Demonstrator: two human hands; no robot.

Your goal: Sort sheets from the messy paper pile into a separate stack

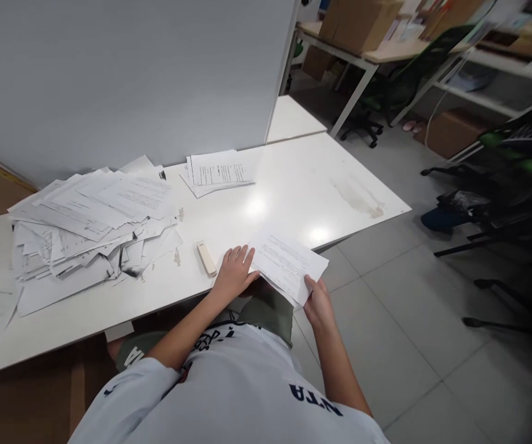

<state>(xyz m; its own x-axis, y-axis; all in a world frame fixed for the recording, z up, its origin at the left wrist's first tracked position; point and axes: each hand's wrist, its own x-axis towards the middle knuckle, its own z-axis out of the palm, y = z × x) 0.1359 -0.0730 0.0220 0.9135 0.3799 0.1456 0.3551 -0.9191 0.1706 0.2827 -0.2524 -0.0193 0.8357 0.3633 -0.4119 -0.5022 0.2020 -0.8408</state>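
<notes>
My right hand (318,302) is closed on the near edge of a small bundle of printed sheets (287,262), which hangs partly over the white table's front edge (294,185). My left hand (234,271) lies on the table with fingers stretched out, its fingertips touching the left edge of the same sheets. A cream-coloured stapler (206,258) lies just left of my left hand.
A large untidy heap of papers (90,222) covers the table's left part. A smaller stack of sheets (217,171) lies at the back by the grey partition. Office chairs (502,185), cardboard boxes and another desk stand to the right across the tiled floor.
</notes>
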